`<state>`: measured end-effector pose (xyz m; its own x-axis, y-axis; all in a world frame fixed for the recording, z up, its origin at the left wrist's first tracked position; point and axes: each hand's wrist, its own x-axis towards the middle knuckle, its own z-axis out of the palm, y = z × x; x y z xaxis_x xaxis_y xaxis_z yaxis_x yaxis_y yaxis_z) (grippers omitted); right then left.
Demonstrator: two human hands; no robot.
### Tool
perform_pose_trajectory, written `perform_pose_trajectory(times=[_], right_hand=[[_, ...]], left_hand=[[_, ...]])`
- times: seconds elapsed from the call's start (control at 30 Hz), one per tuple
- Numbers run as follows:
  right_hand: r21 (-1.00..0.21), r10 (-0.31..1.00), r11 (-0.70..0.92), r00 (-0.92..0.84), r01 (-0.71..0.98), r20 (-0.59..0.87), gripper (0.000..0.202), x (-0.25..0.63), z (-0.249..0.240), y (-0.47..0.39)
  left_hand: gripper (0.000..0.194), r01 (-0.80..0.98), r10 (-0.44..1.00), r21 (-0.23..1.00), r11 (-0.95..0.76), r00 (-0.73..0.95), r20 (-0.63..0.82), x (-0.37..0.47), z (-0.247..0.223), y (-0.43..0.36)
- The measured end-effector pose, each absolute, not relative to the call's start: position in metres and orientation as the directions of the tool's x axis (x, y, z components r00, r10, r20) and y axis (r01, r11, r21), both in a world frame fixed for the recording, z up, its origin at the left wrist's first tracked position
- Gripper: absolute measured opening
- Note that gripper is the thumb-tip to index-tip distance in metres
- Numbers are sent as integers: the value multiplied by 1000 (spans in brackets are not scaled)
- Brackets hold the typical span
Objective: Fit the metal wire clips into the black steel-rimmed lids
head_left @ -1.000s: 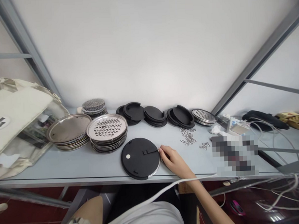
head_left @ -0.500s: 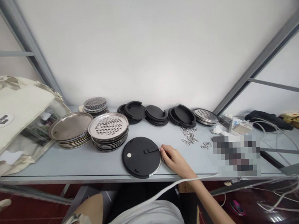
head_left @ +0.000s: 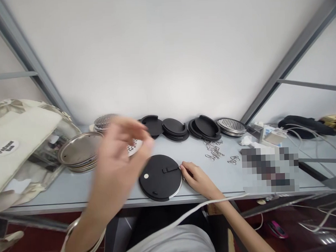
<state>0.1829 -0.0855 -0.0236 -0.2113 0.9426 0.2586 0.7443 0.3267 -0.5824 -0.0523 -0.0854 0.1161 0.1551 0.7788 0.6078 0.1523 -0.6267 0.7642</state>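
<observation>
A black disc [head_left: 160,181] with a small clip, a white dot and a silvery edge lies flat near the table's front edge. My right hand [head_left: 196,177] is at the disc's right rim, its fingers pinched on a small metal clasp [head_left: 180,166]. Raised above the table left of the disc, my left hand [head_left: 121,153] is blurred, its fingers curved and apart with nothing seen between them. It partly hides a stack with a perforated metal plate [head_left: 134,146]. Loose metal clasps [head_left: 214,151] lie to the right of the disc.
Plain metal plates [head_left: 82,149] are stacked at the left beside a cream bag [head_left: 25,134]. Black round holders [head_left: 174,128] and a stack of grater plates [head_left: 232,125] stand along the wall. A white cable [head_left: 193,210] crosses in front of the table.
My left hand has come into view from below and now hangs over the left side of the table. My right hand stays at the disc's rim. The view has shifted slightly.
</observation>
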Motion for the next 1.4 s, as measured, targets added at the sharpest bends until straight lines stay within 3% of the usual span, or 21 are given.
perform_pose_trajectory(times=[0.13, 0.2, 0.27, 0.4, 0.63, 1.07, 1.17, 1.27, 1.4], right_hand=[[-577, 940, 331, -211, 746, 266, 29, 182, -24, -84], [-579, 941, 330, -208, 745, 268, 29, 182, -23, -84], [-582, 941, 328, -202, 744, 272, 29, 182, -23, -84], [-595, 946, 309, -178, 742, 270, 29, 181, -24, -84], [-597, 947, 299, -156, 745, 279, 29, 181, -26, -82], [-630, 951, 291, -149, 720, 270, 29, 180, -23, -78], [-634, 950, 296, -152, 715, 272, 30, 180, -21, -79], [-635, 951, 294, -150, 715, 272, 30, 179, -21, -79], [-662, 957, 277, -140, 696, 254, 31, 180, -21, -77]], left_hand=[[13, 254, 799, 849, -463, 534, 276, -21, 76, -43], [16, 302, 751, 876, -377, 652, 99, -10, 49, -20], [18, 335, 719, 869, -363, 695, 33, -5, 26, -3], [22, 286, 658, 844, -453, 747, 99, -3, 0, 12], [26, 222, 569, 735, -641, 779, 262, -7, -5, 8], [13, 244, 635, 731, -637, 705, 317, -7, 1, 4], [24, 293, 687, 712, -638, 634, 354, -8, 4, 2], [36, 348, 676, 638, -687, 626, 387, -10, 7, 0], [20, 349, 599, 529, -773, 675, 430, -10, 11, -1]])
